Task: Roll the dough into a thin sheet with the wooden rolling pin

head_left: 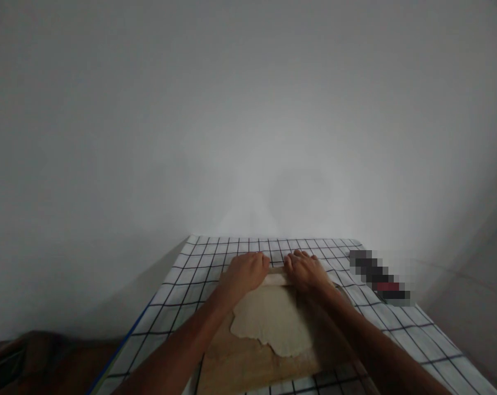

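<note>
Holds a pale rolling pin (276, 280) lengthwise from left to right under curled left hand (248, 269) and flatter right hand (305, 269), equally near, at the far end of the dough (269, 315) on the wooden board (227, 365).

A table (417, 337) draped in a white tablecloth (176, 291) with black grid lines bears 1 wooden board (232, 365). Right of the board, 1 dark, pixelated item (378, 274), partly red, lies on the cloth.
</note>
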`<state>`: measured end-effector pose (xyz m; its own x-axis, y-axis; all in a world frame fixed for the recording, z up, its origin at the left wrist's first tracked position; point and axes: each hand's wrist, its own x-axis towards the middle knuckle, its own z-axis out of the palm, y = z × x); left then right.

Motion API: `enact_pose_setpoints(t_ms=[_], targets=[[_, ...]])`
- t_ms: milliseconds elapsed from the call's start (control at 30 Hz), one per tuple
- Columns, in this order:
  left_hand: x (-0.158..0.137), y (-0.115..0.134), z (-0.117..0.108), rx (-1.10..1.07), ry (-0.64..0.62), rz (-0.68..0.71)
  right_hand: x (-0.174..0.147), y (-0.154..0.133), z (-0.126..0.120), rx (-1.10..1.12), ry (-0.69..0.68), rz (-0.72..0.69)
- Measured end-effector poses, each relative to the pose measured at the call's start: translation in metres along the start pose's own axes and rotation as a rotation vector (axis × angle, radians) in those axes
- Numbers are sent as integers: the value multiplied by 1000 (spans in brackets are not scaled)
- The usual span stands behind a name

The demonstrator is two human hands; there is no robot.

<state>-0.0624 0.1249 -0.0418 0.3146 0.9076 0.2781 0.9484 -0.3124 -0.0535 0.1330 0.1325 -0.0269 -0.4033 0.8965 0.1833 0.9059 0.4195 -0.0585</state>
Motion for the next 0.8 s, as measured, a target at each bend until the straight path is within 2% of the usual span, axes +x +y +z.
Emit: enact_pose_setpoints(t_ms=[167,300,433,567,700,800], targets=[[24,-14,4,22,-46,9,37,5,9,5,-79,81],[27,-17,7,7,-65,11,40,7,9,-1,-98,63],[11,-5,2,-18,-16,-48,12,1,5,-10,-20,38],[-18,18,-7,-33,99,-87,-25,-5,8,-4,51,4],[-49,36,-13,-38,245,-74,-63,-8,18,31,143,-15],[-74,48,-19,-32,262,-44,-93,-10,19,79,177,-65]])
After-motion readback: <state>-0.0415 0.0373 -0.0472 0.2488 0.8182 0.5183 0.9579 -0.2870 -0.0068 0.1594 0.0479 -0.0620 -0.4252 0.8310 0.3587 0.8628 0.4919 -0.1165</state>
